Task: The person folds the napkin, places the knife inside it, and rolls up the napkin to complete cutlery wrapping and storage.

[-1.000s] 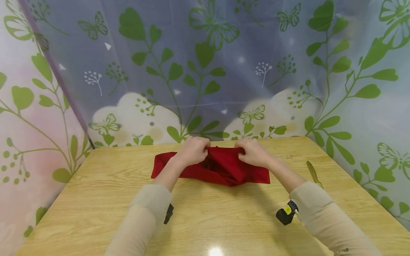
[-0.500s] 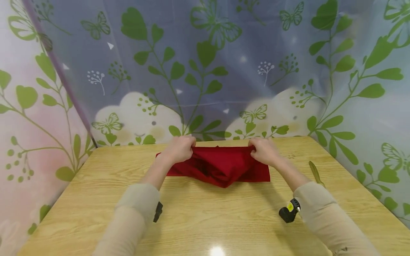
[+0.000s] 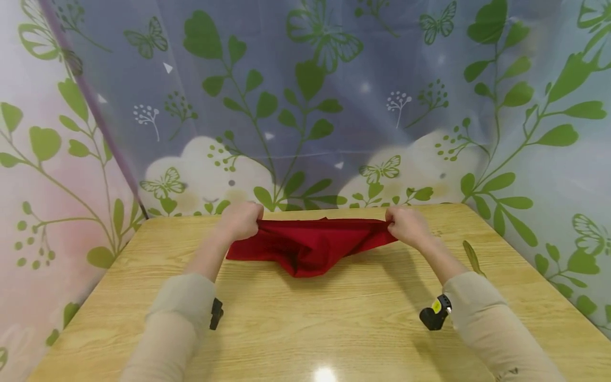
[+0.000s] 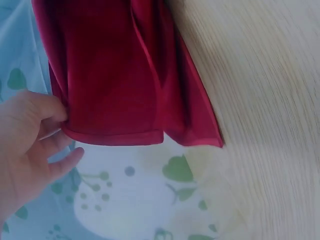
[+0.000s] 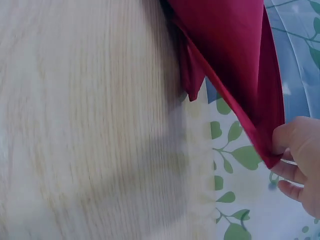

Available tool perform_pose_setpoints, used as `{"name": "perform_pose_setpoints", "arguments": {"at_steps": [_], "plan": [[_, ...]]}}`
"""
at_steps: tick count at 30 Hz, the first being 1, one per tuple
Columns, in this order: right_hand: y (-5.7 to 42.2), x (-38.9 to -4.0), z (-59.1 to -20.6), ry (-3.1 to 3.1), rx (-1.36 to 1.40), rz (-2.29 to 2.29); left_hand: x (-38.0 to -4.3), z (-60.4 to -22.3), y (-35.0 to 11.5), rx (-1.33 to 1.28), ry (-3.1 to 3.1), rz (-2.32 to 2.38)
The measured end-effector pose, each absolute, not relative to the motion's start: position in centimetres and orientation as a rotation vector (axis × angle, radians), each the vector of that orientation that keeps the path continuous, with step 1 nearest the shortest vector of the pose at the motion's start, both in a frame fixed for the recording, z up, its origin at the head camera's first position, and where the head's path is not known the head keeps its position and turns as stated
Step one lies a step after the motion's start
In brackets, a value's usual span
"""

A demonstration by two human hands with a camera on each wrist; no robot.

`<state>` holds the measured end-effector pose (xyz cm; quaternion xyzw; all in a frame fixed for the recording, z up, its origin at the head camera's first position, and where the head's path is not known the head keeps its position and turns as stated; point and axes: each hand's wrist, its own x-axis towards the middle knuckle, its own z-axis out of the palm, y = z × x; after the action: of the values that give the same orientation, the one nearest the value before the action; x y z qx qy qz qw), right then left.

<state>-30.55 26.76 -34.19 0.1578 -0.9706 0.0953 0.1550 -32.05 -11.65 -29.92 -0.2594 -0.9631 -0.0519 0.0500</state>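
A red cloth [image 3: 324,239] with hemmed edges hangs between both hands near the back of the table, its top edge drawn nearly straight and its middle sagging in folds. The left hand [image 3: 240,220] pinches its upper left corner; in the left wrist view, thumb and forefinger hold the cloth [image 4: 110,90] while the other fingers are looser. At the upper right corner, the right hand [image 3: 407,225] pinches the fabric. Seen from the right wrist, that corner of the cloth [image 5: 230,60] tapers to a point between thumb and fingers.
The wooden table [image 3: 305,329] runs back to a patterned curtain [image 3: 305,106] with leaves and butterflies. A slim greenish-gold utensil [image 3: 471,257] lies on the right side, partly hidden by the right sleeve. Dark wrist cameras show under both forearms.
Both hands have moved apart, the left hand farther to the left and the right hand slightly right. The cloth's upper edge has been stretched wider between them.
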Motion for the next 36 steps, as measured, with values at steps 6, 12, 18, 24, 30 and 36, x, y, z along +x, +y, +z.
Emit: {"name": "perform_pose_setpoints", "arguments": {"at_steps": [6, 12, 18, 24, 30, 36], "plan": [[26.5, -30.8, -33.5, -2.701, 0.432, 0.203, -31.8, -29.6, -13.2, -0.753, -3.024, -0.137], [26.1, -30.9, -32.1, -2.541, 0.446, 0.181, -31.6, -29.5, -13.9, -0.724, -2.997, -0.030], [26.3, -30.7, -30.5, -2.453, 0.464, 0.321, -31.6, -29.9, -14.8, -0.708, -2.905, 0.037], [26.6, -30.5, -28.8, -2.469, 0.455, 0.411, -31.7, -30.9, -15.7, -0.673, -2.843, 0.064], [26.6, -30.0, -27.5, -2.516, 0.429, 0.512, -31.8, -31.7, -16.4, -0.635, -2.799, -0.015], [27.2, -29.5, -26.9, -2.513, 0.364, 0.484, -32.0, -32.2, -17.3, -0.620, -2.746, -0.152]]}}
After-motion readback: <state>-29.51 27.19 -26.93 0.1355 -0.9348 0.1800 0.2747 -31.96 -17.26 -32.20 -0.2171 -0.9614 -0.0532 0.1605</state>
